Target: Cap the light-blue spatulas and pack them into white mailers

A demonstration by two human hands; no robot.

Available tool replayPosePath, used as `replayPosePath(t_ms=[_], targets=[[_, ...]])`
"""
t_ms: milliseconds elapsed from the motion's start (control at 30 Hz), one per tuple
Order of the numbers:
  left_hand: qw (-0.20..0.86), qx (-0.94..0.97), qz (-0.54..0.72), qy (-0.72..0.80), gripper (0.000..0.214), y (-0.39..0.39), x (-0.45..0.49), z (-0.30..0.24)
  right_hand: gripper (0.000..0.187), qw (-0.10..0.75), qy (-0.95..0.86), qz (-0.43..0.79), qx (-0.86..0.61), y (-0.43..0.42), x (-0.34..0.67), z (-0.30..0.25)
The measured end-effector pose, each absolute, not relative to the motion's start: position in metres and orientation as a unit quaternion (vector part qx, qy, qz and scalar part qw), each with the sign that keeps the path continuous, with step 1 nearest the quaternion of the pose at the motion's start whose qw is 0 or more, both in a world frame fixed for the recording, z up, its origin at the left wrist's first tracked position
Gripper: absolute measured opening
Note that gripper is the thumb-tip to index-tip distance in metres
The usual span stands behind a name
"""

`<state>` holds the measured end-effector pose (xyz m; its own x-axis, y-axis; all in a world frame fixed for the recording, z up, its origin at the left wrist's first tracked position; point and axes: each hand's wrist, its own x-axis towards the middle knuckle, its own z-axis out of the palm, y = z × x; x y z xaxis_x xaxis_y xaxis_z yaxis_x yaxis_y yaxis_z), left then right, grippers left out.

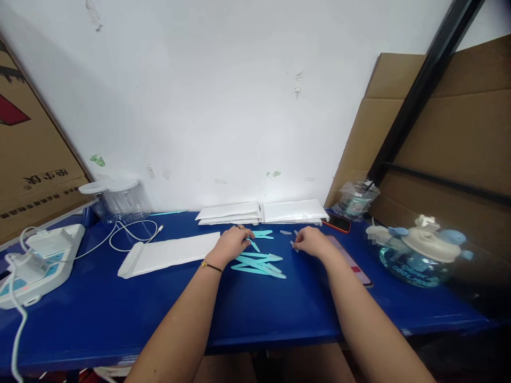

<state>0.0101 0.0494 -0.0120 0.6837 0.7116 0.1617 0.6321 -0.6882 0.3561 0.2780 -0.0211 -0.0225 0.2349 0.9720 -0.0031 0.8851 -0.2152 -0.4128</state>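
Several flat turquoise sticks [259, 263] lie in a loose pile on the blue table [120, 314], between my hands. My left hand [231, 246] rests at the pile's left edge, fingers curled, pinching the end of one turquoise stick [254, 245]. My right hand [313, 242] sits just right of the pile, fingers closed on a small clear piece [294, 245]. Two more turquoise sticks [263, 233] and a small clear piece [286, 232] lie just beyond, near the wall.
White padded envelopes lie flat [171, 254] and stacked [261, 212] by the wall. A phone [338, 223], a second phone [351, 261], a plastic cup [354, 199] and a water bottle [419, 255] sit right. A white device [43, 258], cable [128, 234] and jar [120, 202] sit left.
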Motion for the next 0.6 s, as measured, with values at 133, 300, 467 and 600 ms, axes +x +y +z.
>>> replayPosePath(t_ms=[133,300,467,600], targets=[[0.074,0.904,0.132,0.401,0.024,0.059,0.012,-0.024,0.003,0.155,-0.637,0.116,-0.746,-0.021,0.266,-0.027],[0.068,0.905,0.120,0.403,0.013,0.061,0.014,-0.026,0.009,0.280,-0.655,0.209,-0.670,-0.020,0.251,-0.024],[0.051,0.904,0.136,0.402,0.021,0.058,0.017,-0.021,0.020,0.410,-0.622,0.256,-0.617,-0.019,0.242,-0.019],[0.110,0.891,0.191,0.396,0.023,0.057,0.018,-0.020,0.029,0.500,-0.568,0.349,-0.554,-0.020,0.239,-0.016]])
